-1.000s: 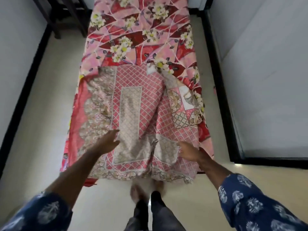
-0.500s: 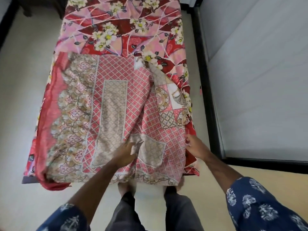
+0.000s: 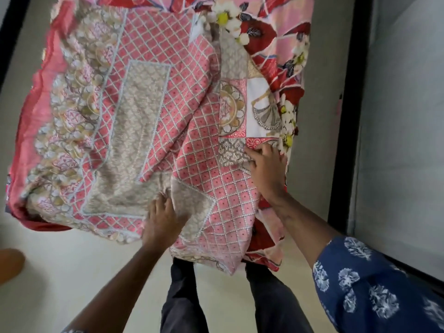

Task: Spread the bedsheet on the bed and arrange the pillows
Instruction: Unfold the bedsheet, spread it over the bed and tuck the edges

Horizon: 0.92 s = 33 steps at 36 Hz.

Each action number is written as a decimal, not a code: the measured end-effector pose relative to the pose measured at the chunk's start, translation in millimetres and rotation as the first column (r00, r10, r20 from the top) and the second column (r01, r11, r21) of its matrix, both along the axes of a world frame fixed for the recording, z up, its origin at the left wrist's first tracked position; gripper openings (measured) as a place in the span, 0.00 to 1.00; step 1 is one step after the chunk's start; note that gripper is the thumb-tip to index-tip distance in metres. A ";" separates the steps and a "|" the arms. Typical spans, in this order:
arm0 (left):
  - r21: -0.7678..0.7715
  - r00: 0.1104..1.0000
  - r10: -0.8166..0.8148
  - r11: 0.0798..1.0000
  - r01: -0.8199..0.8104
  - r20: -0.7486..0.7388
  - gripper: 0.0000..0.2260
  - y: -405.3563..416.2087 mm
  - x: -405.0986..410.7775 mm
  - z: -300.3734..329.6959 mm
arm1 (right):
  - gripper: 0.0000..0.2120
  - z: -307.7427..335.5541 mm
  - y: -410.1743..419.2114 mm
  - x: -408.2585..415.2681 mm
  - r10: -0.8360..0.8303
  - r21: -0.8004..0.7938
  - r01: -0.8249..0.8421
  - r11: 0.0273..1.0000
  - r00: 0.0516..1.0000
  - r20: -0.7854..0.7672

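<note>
Here both hands are down on the bedsheet (image 3: 149,131) at the near end of the bed (image 3: 276,56). The left hand (image 3: 162,224) lies on a beige patch by the sheet's near edge; its fingers seem to bunch a fold of cloth, though blur keeps the grip from being clear. The right hand (image 3: 268,168) presses with spread, fairly straight fingers on the sheet's right side, beside a grey and red patterned panel. The sheet, pink lattice with beige panels and a red border on the left, lies rumpled in folds, its near edge hanging over the foot of the bed. Beyond it the bed's red and pink flowered cover shows at top right, the rest cut off by the frame. The person's dark trousers (image 3: 182,301) stand below, partly under the hanging cloth. A blue patterned sleeve (image 3: 374,287) covers the right arm. A black frame (image 3: 353,116) runs along the right.
</note>
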<state>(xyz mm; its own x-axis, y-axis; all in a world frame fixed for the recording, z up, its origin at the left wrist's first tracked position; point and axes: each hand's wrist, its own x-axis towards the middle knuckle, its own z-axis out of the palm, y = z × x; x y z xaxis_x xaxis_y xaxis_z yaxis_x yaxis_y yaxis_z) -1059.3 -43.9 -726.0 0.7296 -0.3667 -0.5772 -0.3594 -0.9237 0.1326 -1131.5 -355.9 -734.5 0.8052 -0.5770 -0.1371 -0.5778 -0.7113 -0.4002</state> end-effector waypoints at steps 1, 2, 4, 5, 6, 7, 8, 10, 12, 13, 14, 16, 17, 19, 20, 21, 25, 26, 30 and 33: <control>-0.004 1.000 0.021 1.000 -0.021 0.016 0.37 -2.5 -1.6 0.3 | 0.20 -0.8 -6.0 -0.2 -0.025 0.058 0.021 0.998 0.997 0.069; -0.018 0.998 0.059 0.998 -0.059 0.018 0.32 -5.2 -2.4 2.6 | 0.18 0.8 -12.8 -0.1 -0.069 0.148 0.049 0.988 0.989 0.132; -0.050 0.990 0.139 0.989 -0.137 0.032 0.24 -11.0 -2.6 8.1 | 0.16 18.8 -29.2 -0.6 -0.234 0.400 0.126 0.908 0.943 0.236; -0.056 0.984 0.171 0.984 -0.169 0.040 0.22 -14.6 -3.3 12.8 | 0.15 30.4 -39.5 -2.0 -0.356 0.525 0.187 0.830 0.903 0.241; -0.058 0.979 0.194 0.980 -0.191 0.058 0.21 -18.0 -4.0 18.0 | 0.15 39.7 -53.9 -4.2 -0.480 0.604 0.256 0.754 0.844 0.241; -0.052 0.976 0.201 0.979 -0.197 0.082 0.21 -20.4 -5.9 22.8 | 0.14 49.1 -70.0 -7.6 -0.589 0.645 0.321 0.693 0.768 0.251; -0.034 0.977 0.183 0.983 -0.180 0.110 0.20 -22.6 -9.5 28.0 | 0.12 56.1 -90.1 -12.0 -0.666 0.651 0.383 0.655 0.700 0.258; -0.002 0.983 0.101 0.995 -0.102 0.153 0.19 -26.2 -17.3 37.5 | 0.08 67.3 -137.1 -24.0 -0.757 0.662 0.449 0.600 0.587 0.287; -0.031 0.988 0.052 0.998 -0.048 0.144 0.17 -30.1 -27.7 44.7 | 0.06 81.7 -184.3 -34.9 -0.733 0.590 0.468 0.658 0.577 0.360; -0.079 0.992 0.057 0.996 -0.048 0.112 0.18 -31.3 -33.4 47.8 | 0.06 90.3 -204.8 -40.1 -0.733 0.547 0.506 0.667 0.577 0.361; -0.130 0.995 0.079 0.989 -0.071 0.062 0.20 -32.7 -40.1 50.3 | 0.06 97.3 -224.5 -44.9 -0.726 0.509 0.531 0.677 0.593 0.348; -0.187 0.997 0.077 0.979 -0.079 -0.018 0.22 -32.5 -52.2 49.8 | 0.06 103.3 -262.5 -52.7 -0.749 0.555 0.525 0.646 0.575 0.328; -0.208 0.997 0.062 0.976 -0.069 -0.039 0.22 -33.3 -57.2 51.2 | 0.06 106.2 -276.1 -52.8 -0.773 0.564 0.543 0.622 0.541 0.332; -0.227 0.993 0.083 0.969 -0.100 -0.084 0.19 -36.2 -64.3 49.7 | 0.09 99.2 -310.6 -57.2 -0.802 0.544 0.596 0.591 0.508 0.314; -0.230 0.988 0.111 0.964 -0.134 -0.111 0.17 -38.2 -65.7 50.6 | 0.10 90.9 -324.5 -58.2 -0.796 0.533 0.595 0.602 0.507 0.332; -0.228 0.982 0.133 0.960 -0.161 -0.134 0.16 -39.9 -65.8 53.2 | 0.10 96.8 -325.3 -56.9 -0.792 0.509 0.609 0.608 0.512 0.332; -0.169 0.980 0.113 0.976 -0.140 -0.163 0.14 -48.7 -64.9 55.0 | 0.10 101.8 -330.5 -48.6 -0.808 0.467 0.660 0.589 0.474 0.350; -0.137 0.982 0.088 0.984 -0.112 -0.167 0.13 -50.3 -64.3 52.4 | 0.08 95.0 -328.9 -48.1 -0.816 0.473 0.664 0.578 0.461 0.349; -0.071 0.971 0.049 0.995 -0.067 -0.234 0.11 -57.5 -67.1 38.6 | 0.18 21.7 -315.0 -76.4 -0.834 0.665 0.610 0.431 0.551 0.035; -0.033 0.963 0.107 0.992 -0.118 -0.246 0.14 -66.3 -72.5 31.0 | 0.15 30.0 -217.8 -98.4 -0.665 0.790 0.562 0.244 0.690 -0.286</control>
